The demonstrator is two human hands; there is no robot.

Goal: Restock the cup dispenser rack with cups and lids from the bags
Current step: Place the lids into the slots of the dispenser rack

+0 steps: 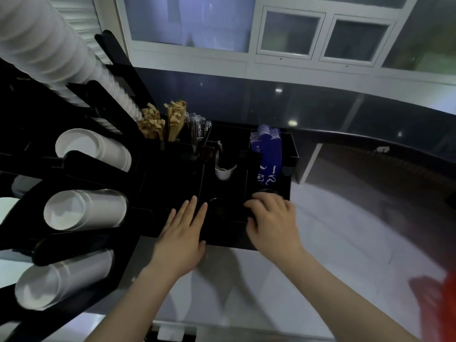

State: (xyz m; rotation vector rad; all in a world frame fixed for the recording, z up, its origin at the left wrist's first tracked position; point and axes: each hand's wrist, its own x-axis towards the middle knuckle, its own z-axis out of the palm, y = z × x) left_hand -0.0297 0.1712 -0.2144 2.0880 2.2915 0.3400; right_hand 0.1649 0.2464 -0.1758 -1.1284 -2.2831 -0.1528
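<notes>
Left hand (182, 233) flat, fingers straight on black rack (172, 183), right hand (271, 215) curled gripping black lids (267, 192)

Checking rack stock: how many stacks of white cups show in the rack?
4: a long top stack, then upper, middle and lower stacks. More may lie beyond the left edge.

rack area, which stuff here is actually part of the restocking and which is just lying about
Part of the job: black rack, white cups, black lids under the right hand, left hand.

Lying about: brown packets, blue sleeves.
</notes>
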